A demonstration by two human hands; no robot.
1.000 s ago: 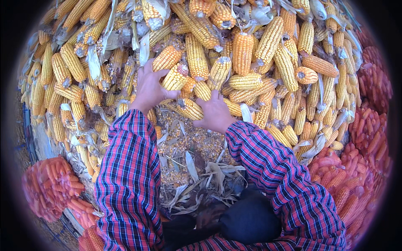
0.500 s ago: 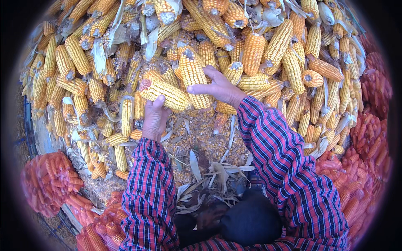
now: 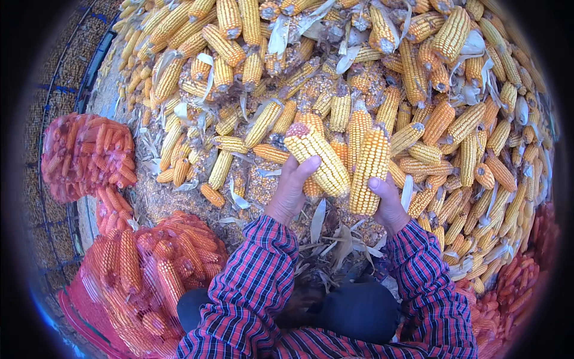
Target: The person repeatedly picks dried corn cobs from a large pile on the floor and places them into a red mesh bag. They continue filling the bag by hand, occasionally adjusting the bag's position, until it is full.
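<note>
Head view, looking down. The left hand (image 3: 291, 191) is clamped on a pale yellow corn cob (image 3: 317, 158), fingers wrapped round its lower end, the cob slanting up and to the left. The right hand (image 3: 388, 203) is clamped on a deeper golden cob (image 3: 371, 170), held near upright. The two cobs lie just beside each other, lower ends close, apparently touching.

Change over the last second: both hands were down in the heap of loose cobs (image 3: 418, 90) with fingers spread; half a second ago they were closing on cobs at the pile's edge. Now each hand has one cob lifted clear of the heap and drawn toward the body. Judgement: picking is done, and the cobs are held side by side.

Below the hands: dry husks and loose kernels (image 3: 335, 239). Red mesh sacks of cobs (image 3: 137, 269) stand at the person's left. Sleeves are plaid.
</note>
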